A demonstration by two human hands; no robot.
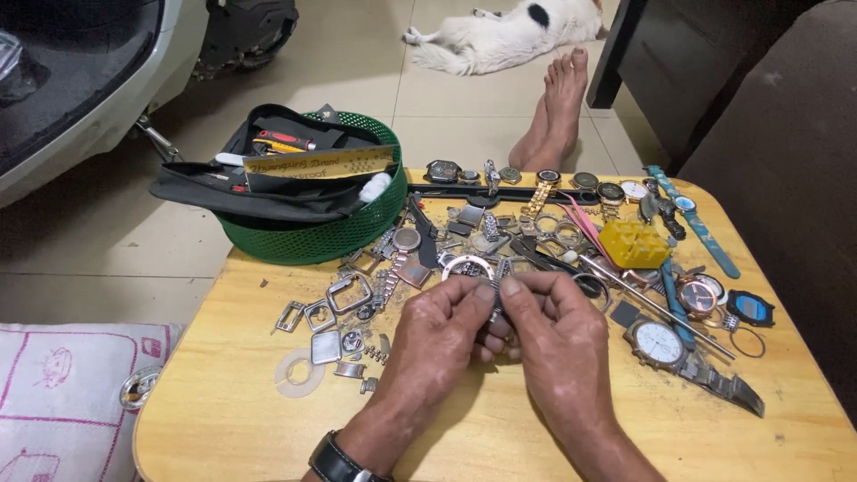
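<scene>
Both my hands meet over the middle of the counter (pixel 232 419), pinched on one small metal watch (pixel 470 270). My left hand (pixel 437 335) is curled nearly closed, thumb and forefinger clamped on the near side of the case. My right hand (pixel 558 335) is closed the same way, fingertips on the band part just below the case. The round case pokes up just beyond my fingertips; the rest is hidden between my fingers.

Handling, as I judge it: small, rigid, fairly light, polished metal so likely slippery. The crystal could scratch, and the link band probably flops. Best held by the case rim, not the face.

Around my hands:
- left of my left hand: loose square bezels (pixel 332 308), a clear ring (pixel 299 373)
- beyond my left hand: green basket (pixel 312 239) with a black tool pouch (pixel 259 192) in it
- right of my right hand: white-dial watch (pixel 659 343) on a steel band, blue case (pixel 750 308), long metal rod (pixel 656 306)
- beyond my right hand: yellow block (pixel 632 243), a row of watches (pixel 536 178) at the far edge

A black watch (pixel 337 462) sits on my left wrist. Past the counter, my feet (pixel 558 112) rest on the floor, with a dog (pixel 509 36) lying there.
</scene>
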